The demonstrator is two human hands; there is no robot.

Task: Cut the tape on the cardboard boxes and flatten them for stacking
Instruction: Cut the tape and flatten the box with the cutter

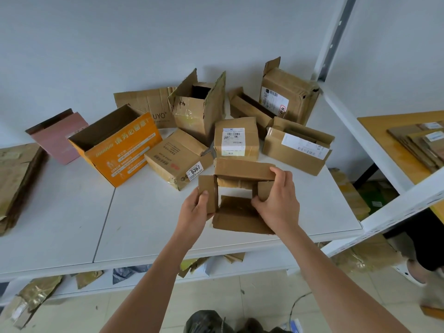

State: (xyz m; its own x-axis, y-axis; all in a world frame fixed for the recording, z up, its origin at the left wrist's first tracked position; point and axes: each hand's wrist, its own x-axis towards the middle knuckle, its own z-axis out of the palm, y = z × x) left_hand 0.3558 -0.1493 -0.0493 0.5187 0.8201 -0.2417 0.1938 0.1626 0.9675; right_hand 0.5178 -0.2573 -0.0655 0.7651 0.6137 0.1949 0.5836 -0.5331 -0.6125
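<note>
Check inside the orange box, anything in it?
The orange box stands open on the table. Only its bare brown inner walls show; the near wall hides the floor, so contents there cannot be ruled out.

open plain brown cardboard box (240, 188) near centre | bright orange cardboard box with white print (120, 150) left | dusty pink flat box (58, 137) far left | brown box with white barcode label (236, 139) centre | brown box with white "6367" sticker (179, 159) | pale grey-white tabletop (72, 212) | yellow-orange tabletop (384, 138) far right
</note>
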